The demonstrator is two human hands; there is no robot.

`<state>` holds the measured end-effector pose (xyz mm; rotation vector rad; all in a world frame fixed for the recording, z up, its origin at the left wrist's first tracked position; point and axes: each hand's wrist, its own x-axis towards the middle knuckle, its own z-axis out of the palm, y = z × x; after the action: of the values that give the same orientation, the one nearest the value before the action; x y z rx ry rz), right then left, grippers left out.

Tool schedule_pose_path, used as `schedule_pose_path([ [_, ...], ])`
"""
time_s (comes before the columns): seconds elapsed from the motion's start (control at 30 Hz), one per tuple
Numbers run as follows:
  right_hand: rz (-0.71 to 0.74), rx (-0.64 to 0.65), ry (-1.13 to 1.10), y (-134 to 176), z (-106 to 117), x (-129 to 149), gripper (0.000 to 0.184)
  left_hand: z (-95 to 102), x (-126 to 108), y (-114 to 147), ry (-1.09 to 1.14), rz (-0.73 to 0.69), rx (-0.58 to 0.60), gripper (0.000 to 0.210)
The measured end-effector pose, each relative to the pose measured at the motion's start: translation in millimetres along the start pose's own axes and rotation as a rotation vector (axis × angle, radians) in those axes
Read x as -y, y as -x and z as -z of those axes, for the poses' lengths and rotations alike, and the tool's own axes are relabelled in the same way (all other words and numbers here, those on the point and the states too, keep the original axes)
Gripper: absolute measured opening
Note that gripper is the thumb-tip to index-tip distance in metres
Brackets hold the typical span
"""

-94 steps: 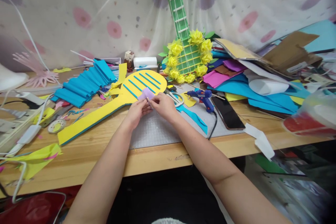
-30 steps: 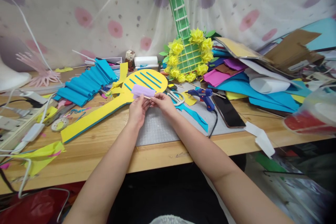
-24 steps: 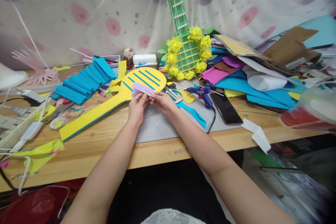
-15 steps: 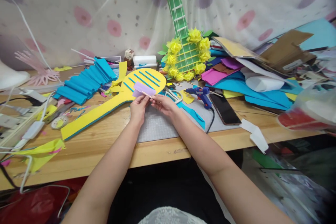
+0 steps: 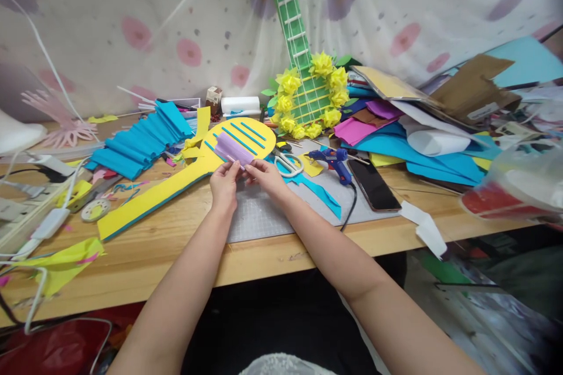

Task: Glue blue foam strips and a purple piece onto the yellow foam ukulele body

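Observation:
Between my fingertips is a piece of purple paper (image 5: 233,148), its near edge curled around what looks like a thin white stick. My left hand (image 5: 225,183) pinches the left part of that edge. My right hand (image 5: 266,177) pinches its right end. Just behind the paper lies a yellow guitar-shaped cutout (image 5: 162,196) with blue strips on its round body, partly covered by the paper. Scissors (image 5: 289,166) with pale handles rest right of my right hand, beside a blue glue gun (image 5: 335,159). Under my hands is a grey cutting mat (image 5: 259,220).
A green paper guitar (image 5: 303,82) with yellow flowers leans against the curtain. Blue crepe paper (image 5: 141,143) lies at the left, near a power strip (image 5: 33,205). At the right are a phone (image 5: 373,184), stacked coloured papers (image 5: 422,155) and a plastic tub (image 5: 501,193).
The purple paper has tilted up and now shows more of its face, its near edge curled at my fingertips. My hands stay close together, and the view has shifted slightly.

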<state>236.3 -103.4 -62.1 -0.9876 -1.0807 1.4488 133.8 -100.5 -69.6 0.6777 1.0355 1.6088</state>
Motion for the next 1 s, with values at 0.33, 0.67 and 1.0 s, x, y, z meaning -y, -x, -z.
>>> schedule_pose_path([
  [0.33, 0.155, 0.031, 0.088, -2, 0, -9, 0.027, 0.4, 1, -1, 0.042, -0.003, 0.032, 0.032],
  [0.67, 0.082, -0.02, 0.024, -9, 4, -11, 0.027, -0.1, -6, 2, 0.07, 0.072, 0.17, 0.029],
  [1.0, -0.034, 0.088, -0.071, -2, 4, -8, 0.03, 2.0, -9, -2, 0.029, 0.042, 0.058, 0.023],
])
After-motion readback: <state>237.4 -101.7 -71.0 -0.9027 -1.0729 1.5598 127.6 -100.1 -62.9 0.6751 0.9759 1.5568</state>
